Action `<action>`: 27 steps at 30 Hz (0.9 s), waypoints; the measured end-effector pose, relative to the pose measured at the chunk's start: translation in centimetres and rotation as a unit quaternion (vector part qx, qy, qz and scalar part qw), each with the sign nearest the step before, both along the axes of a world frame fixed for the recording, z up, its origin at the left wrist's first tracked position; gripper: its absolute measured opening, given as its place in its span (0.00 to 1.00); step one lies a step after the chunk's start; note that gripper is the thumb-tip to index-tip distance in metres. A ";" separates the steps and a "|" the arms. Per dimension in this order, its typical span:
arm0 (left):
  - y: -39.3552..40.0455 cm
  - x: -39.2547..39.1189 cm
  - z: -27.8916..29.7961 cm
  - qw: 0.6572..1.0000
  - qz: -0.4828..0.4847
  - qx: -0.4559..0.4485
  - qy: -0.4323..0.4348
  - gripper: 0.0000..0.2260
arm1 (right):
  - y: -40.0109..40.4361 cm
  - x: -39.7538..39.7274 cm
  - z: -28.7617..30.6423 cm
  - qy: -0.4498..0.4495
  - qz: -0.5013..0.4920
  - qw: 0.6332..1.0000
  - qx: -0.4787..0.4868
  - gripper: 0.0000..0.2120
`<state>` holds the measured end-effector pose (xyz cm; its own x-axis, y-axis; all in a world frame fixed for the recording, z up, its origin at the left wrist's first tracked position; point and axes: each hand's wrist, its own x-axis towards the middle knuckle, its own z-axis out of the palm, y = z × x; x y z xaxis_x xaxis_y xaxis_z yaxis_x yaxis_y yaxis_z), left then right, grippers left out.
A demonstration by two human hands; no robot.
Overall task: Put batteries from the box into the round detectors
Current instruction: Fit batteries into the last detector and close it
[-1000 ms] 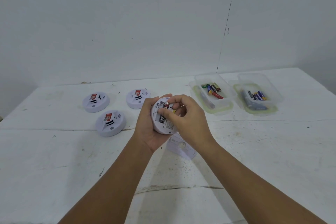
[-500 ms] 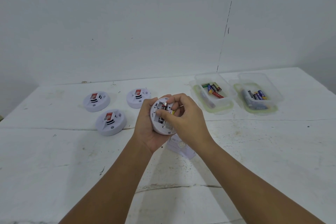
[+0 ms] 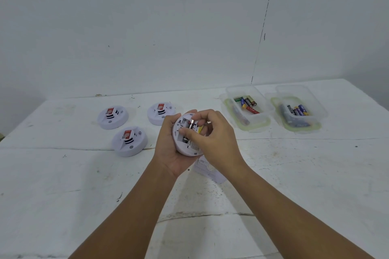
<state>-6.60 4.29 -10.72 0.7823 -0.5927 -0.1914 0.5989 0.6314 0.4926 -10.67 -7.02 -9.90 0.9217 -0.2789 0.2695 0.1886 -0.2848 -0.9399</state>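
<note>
Surface: white, scuffed wooden table [image 3: 294, 174] against a plain pale wall [image 3: 147, 27], seen from the head camera.
Left hand: left hand [image 3: 168, 153] cups a round white plastic detector [image 3: 181, 143] from below and behind, fingers curled round its rim, open back tilted towards the camera.
Right hand: right hand [image 3: 216, 139] pinches a dark cylindrical battery [image 3: 190, 125] with thumb and curled fingers, pressing it into the detector's open compartment.
Other detectors: 3 round white detectors with red labels lie on the table to the left, at [image 3: 113, 116], [image 3: 129, 141] and [image 3: 161, 113].
Boxes: 2 clear plastic boxes with greenish rims sit at the right rear, the nearer box [image 3: 246, 108] and the farther box [image 3: 296, 109], each holding loose batteries.
Under the wrists: white plastic piece [image 3: 208, 171] lies on the table; what it is I cannot tell.
</note>
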 end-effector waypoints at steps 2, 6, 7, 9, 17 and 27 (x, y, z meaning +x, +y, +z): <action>0.1 0.0 0.0 1.000 0.002 -0.005 0.003 0.12 | 0.1 0.0 0.0 -0.001 0.000 1.000 -0.002 0.17; 0.1 -0.1 0.0 1.000 0.001 -0.012 0.006 0.12 | 0.1 -0.1 0.1 -0.004 -0.002 1.000 -0.003 0.16; 0.2 -0.2 0.1 1.000 0.002 -0.013 0.007 0.12 | 0.2 -0.1 0.1 -0.005 -0.001 1.000 -0.001 0.16; 0.2 -0.3 0.2 1.000 0.006 -0.012 0.007 0.12 | 0.3 -0.2 0.1 -0.008 0.005 1.000 0.003 0.16; 0.5 -0.3 0.3 1.000 0.024 -0.005 0.012 0.13 | 0.3 -0.3 0.1 -0.011 0.020 1.000 0.006 0.16; 0.9 0.0 -0.1 1.000 0.024 -0.008 0.011 0.11 | 0.2 0.2 -0.1 0.009 0.036 0.999 -0.005 0.14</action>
